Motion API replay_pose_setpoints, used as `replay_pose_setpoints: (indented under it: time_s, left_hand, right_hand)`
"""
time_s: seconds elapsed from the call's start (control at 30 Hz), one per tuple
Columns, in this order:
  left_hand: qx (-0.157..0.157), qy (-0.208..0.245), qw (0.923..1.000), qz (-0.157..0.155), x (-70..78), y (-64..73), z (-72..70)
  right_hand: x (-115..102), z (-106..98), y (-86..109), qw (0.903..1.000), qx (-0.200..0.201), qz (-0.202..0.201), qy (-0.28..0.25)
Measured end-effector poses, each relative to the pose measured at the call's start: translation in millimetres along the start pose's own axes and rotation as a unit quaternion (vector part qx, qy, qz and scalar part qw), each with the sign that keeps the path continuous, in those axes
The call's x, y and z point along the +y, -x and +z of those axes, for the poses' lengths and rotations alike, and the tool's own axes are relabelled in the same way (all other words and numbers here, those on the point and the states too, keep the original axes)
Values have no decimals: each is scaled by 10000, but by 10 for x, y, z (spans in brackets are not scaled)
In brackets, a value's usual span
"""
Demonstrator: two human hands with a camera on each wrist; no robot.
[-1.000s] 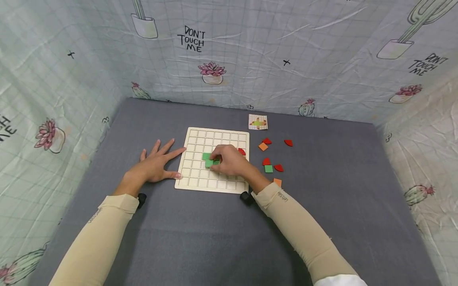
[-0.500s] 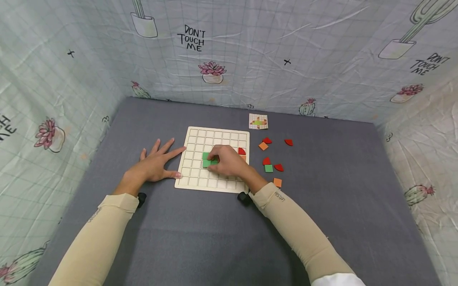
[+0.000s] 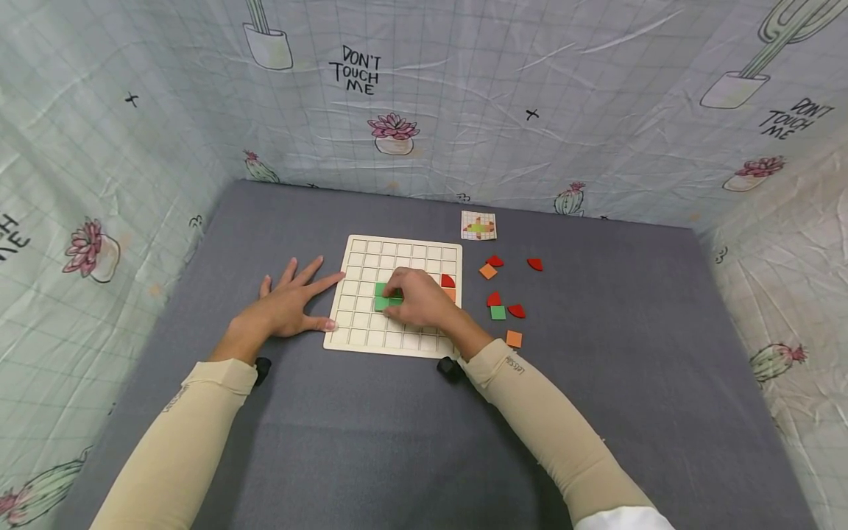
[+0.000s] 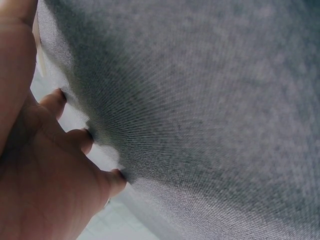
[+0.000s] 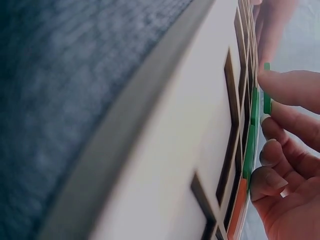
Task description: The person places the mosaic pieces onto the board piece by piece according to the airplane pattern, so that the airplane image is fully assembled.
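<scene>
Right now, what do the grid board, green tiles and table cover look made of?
Grid board: probably wood or plywood, fairly matte; pale face, brown grid lines up close.
Green tiles: painted wood or plastic, can't tell; smooth, uniform colour.
Table cover: most likely woven cloth, matte; the left wrist view shows fine thread texture.

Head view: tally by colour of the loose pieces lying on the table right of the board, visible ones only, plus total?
Red fan-shaped pieces: 4
Orange squares: 2
Green square: 1
Total: 7
</scene>
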State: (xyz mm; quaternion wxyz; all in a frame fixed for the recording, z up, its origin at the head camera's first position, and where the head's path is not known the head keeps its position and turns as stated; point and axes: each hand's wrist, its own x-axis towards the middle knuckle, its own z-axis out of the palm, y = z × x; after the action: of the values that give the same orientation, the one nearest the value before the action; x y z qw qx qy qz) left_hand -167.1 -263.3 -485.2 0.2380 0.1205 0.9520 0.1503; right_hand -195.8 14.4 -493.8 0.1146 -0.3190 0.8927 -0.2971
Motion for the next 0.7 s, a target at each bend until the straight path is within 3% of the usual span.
replay_pose_setpoints:
  time_s: [0.7]
  left_hand:
    - [12,-6,10000,38,-4,14,1]
  right_hand:
    - [-64,47,-10,9991,12,304,295]
